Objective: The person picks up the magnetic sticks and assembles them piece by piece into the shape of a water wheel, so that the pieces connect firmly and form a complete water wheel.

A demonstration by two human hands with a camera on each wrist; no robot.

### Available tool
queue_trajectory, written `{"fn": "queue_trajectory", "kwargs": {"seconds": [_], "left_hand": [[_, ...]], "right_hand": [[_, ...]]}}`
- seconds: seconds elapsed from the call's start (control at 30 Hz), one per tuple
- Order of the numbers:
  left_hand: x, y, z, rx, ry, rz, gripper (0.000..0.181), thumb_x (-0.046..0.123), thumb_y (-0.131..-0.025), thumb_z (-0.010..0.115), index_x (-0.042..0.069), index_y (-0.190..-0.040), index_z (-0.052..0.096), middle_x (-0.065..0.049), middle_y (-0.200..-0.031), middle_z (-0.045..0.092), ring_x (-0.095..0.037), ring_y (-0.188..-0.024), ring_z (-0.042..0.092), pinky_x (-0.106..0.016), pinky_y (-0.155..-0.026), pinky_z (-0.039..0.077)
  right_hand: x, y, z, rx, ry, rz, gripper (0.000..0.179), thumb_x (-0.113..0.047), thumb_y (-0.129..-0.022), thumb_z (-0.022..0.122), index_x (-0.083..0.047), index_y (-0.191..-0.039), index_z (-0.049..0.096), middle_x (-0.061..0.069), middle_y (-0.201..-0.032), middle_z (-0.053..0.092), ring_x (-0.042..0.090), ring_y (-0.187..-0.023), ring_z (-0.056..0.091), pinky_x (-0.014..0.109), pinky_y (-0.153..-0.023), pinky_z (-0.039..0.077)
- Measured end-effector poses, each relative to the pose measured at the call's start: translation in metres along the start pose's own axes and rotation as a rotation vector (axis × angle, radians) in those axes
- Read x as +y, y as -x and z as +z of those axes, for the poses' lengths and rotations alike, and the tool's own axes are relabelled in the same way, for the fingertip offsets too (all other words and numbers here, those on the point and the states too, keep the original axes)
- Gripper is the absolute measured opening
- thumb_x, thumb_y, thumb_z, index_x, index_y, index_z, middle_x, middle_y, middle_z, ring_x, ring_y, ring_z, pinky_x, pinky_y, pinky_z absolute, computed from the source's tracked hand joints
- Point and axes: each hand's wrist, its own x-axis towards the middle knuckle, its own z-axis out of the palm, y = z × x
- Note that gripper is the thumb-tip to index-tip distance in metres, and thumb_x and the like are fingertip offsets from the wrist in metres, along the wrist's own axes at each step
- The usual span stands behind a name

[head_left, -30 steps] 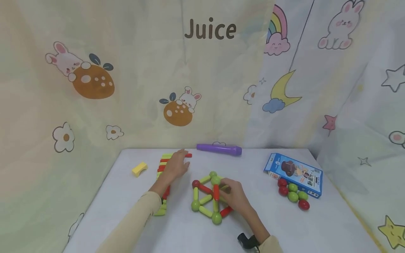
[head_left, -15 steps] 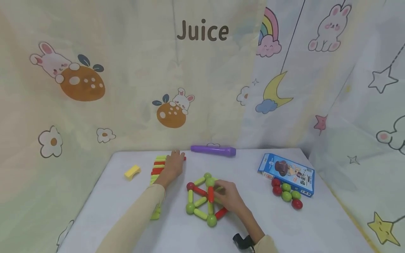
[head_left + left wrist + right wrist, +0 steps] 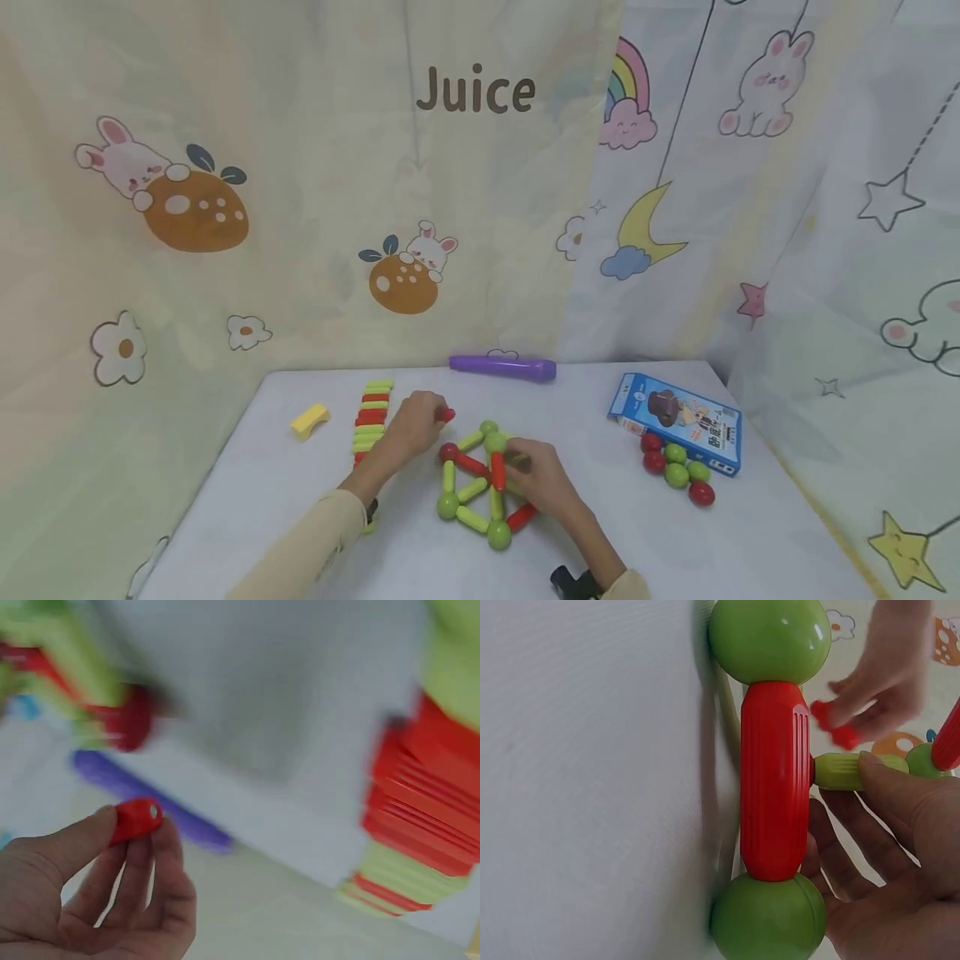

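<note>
My left hand (image 3: 412,423) pinches a red magnetic stick (image 3: 133,821) between thumb and fingertips; a silvery dot shows on its end. The hand is raised just left of and behind a frame built of red and yellow-green sticks joined by balls, including a front green ball (image 3: 499,534) and a dark red ball (image 3: 448,452). My right hand (image 3: 546,477) holds the frame at its right side, thumb and fingers around a yellow-green stick (image 3: 840,772). That hand hides part of the frame's right side in the head view.
A row of red and yellow-green sticks (image 3: 371,418) lies left, partly behind my left arm. A yellow arched block (image 3: 309,422) is farther left. A purple microphone-shaped piece (image 3: 502,367) lies at the back. At right are a blue box (image 3: 678,421) and several loose balls (image 3: 677,476).
My left hand has picked up the red stick from the far end of the row and brought it nearer the frame. The right hand keeps its hold; the head view has shifted slightly.
</note>
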Motion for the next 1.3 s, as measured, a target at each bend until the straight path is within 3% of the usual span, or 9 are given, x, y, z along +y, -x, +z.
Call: {"fn": "queue_trajectory", "kwargs": {"seconds": [0.07,0.17,0.27,0.37,0.57,0.73,0.93,1.3], "left_hand": [[0.015,0.024,-0.007,-0.001,0.162,0.038,0.012,-0.001,-0.093,0.081,0.000,-0.105,0.080,-0.007,-0.094,0.077,-0.019,-0.084,0.068,-0.036,-0.076,0.063],[0.035,0.058,-0.011,-0.038,0.333,0.052,0.014,0.002,-0.092,0.084,0.004,-0.106,0.080,0.000,-0.093,0.078,-0.015,-0.083,0.070,-0.030,-0.071,0.061],[0.045,0.082,-0.004,-0.055,0.432,0.044,0.015,0.007,-0.091,0.087,0.007,-0.105,0.082,0.007,-0.090,0.078,-0.010,-0.084,0.071,-0.025,-0.073,0.058],[0.051,0.096,0.011,-0.059,0.503,0.042,0.017,0.009,-0.089,0.089,0.010,-0.105,0.083,0.011,-0.091,0.078,-0.007,-0.086,0.072,-0.023,-0.076,0.057],[0.057,0.106,0.042,-0.064,0.615,0.025,0.017,0.009,-0.087,0.090,0.010,-0.103,0.083,0.010,-0.090,0.079,-0.005,-0.083,0.073,-0.021,-0.072,0.057],[0.063,0.108,0.055,-0.055,0.643,0.032,0.016,0.005,-0.087,0.089,0.008,-0.102,0.084,0.008,-0.089,0.079,-0.003,-0.081,0.071,-0.022,-0.068,0.056],[0.070,0.110,0.056,-0.075,0.641,0.043,0.018,0.004,-0.088,0.088,0.006,-0.105,0.084,0.000,-0.092,0.081,-0.002,-0.081,0.069,-0.022,-0.069,0.055],[0.069,0.113,0.055,-0.083,0.637,0.064,0.018,0.003,-0.089,0.088,0.005,-0.106,0.083,-0.003,-0.094,0.081,-0.002,-0.082,0.069,-0.021,-0.076,0.057]], "right_hand": [[-0.001,0.000,0.000,-0.002,0.004,0.008,0.017,-0.003,-0.093,0.081,-0.013,-0.105,0.077,0.002,-0.106,0.080,0.027,-0.102,0.074,0.042,-0.089,0.062],[-0.002,0.000,-0.001,-0.006,0.001,0.019,0.018,-0.002,-0.093,0.081,-0.014,-0.106,0.077,0.002,-0.107,0.080,0.027,-0.102,0.075,0.042,-0.090,0.062],[-0.004,0.000,-0.002,-0.012,-0.003,0.023,0.018,-0.001,-0.093,0.081,-0.015,-0.105,0.077,0.001,-0.107,0.080,0.025,-0.103,0.075,0.040,-0.091,0.062],[-0.004,0.000,-0.003,-0.012,0.003,0.014,0.019,-0.001,-0.092,0.081,-0.015,-0.105,0.077,0.000,-0.105,0.081,0.023,-0.101,0.075,0.039,-0.091,0.062],[-0.005,-0.002,-0.003,-0.021,0.004,0.047,0.020,-0.002,-0.093,0.081,-0.017,-0.107,0.078,-0.002,-0.106,0.081,0.021,-0.102,0.075,0.038,-0.093,0.061],[-0.004,-0.002,-0.002,-0.020,0.005,0.051,0.020,-0.002,-0.093,0.081,-0.017,-0.105,0.077,-0.002,-0.106,0.081,0.022,-0.103,0.076,0.037,-0.092,0.061],[-0.005,-0.001,-0.003,-0.018,-0.011,0.041,0.019,-0.002,-0.092,0.081,-0.016,-0.104,0.077,0.000,-0.105,0.081,0.025,-0.102,0.076,0.039,-0.090,0.062],[-0.004,-0.002,-0.004,-0.042,-0.025,0.056,0.017,-0.006,-0.095,0.080,-0.019,-0.105,0.077,-0.004,-0.105,0.080,0.020,-0.102,0.075,0.032,-0.090,0.060]]}}
